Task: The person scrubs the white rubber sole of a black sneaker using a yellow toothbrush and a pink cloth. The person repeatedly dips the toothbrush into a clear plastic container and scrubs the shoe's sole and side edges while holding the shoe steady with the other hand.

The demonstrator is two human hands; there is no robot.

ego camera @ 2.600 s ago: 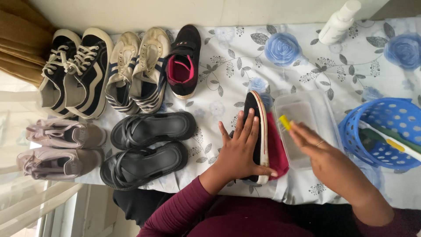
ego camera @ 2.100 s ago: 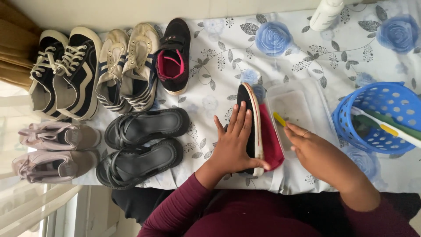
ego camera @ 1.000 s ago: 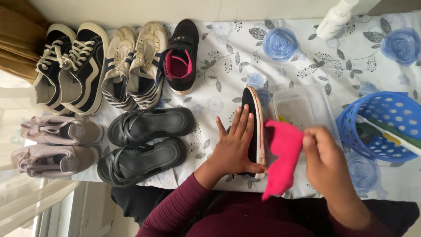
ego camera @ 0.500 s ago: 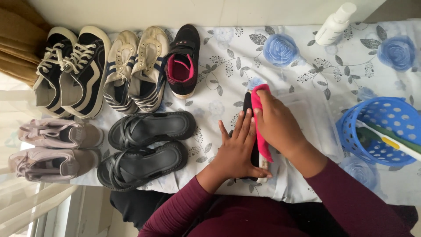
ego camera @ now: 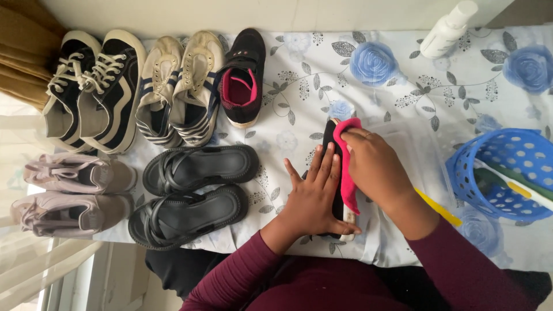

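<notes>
Far left, a pair of black lace-up sneakers point(ego camera: 92, 89) stands at the far edge, with a pair of pale pink sneakers point(ego camera: 72, 193) nearer to me below them. Just right of the black pair is a pair of cream striped sneakers point(ego camera: 181, 86), then a single black shoe with a pink lining point(ego camera: 242, 78). Nearer, two black sandals point(ego camera: 193, 193) lie side by side.

My left hand point(ego camera: 314, 198) lies flat, fingers spread open, pressed against the side of a black shoe point(ego camera: 329, 135) that rests on its edge on the floral cloth point(ego camera: 299, 69), near the middle of the surface. My right hand point(ego camera: 377, 170) is closed on a pink rag point(ego camera: 347, 173), holding it against the shoe's sole edge; rag and shoe are touching.

A yellow-handled tool point(ego camera: 438, 208) lies just beside my right wrist. Far right, a blue perforated basket point(ego camera: 507, 155) holds long-handled items. A white bottle point(ego camera: 448, 29) lies at the far edge.
</notes>
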